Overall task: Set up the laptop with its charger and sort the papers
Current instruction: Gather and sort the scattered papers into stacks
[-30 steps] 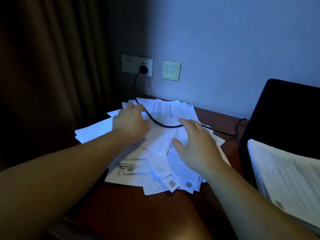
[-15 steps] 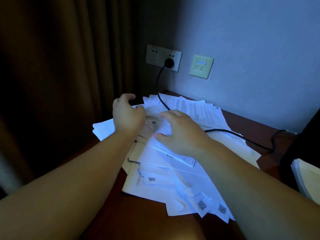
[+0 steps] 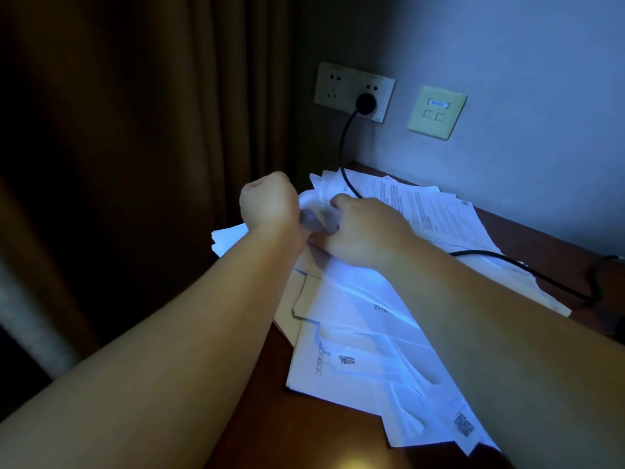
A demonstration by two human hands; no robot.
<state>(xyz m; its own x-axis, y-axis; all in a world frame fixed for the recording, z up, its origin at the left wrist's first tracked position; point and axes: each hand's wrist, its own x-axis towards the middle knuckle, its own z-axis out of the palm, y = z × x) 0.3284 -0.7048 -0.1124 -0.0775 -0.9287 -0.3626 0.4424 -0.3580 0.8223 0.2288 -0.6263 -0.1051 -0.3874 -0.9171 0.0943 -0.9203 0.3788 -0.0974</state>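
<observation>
A loose heap of white papers (image 3: 365, 319) covers the dark wooden table (image 3: 304, 431), some printed, some with QR codes. My left hand (image 3: 267, 201) is curled into a fist at the heap's far left, gripping a lifted sheet. My right hand (image 3: 362, 228) lies beside it with fingers curled into the same crumpled paper. The black charger cable (image 3: 345, 150) runs from a plug in the wall socket (image 3: 353, 91), passes over the papers behind my right hand and leads off to the right. The laptop is out of view.
A dark brown curtain (image 3: 135, 164) hangs at the left, close to the table's edge. A pale wall plate (image 3: 438, 111) sits right of the socket. The cable loops near the table's right edge (image 3: 595, 282).
Both hands have moved toward the far left of the heap and closed on paper. My left hand went from loosely curled to a fist. The view shifted left, and the laptop left the frame.
</observation>
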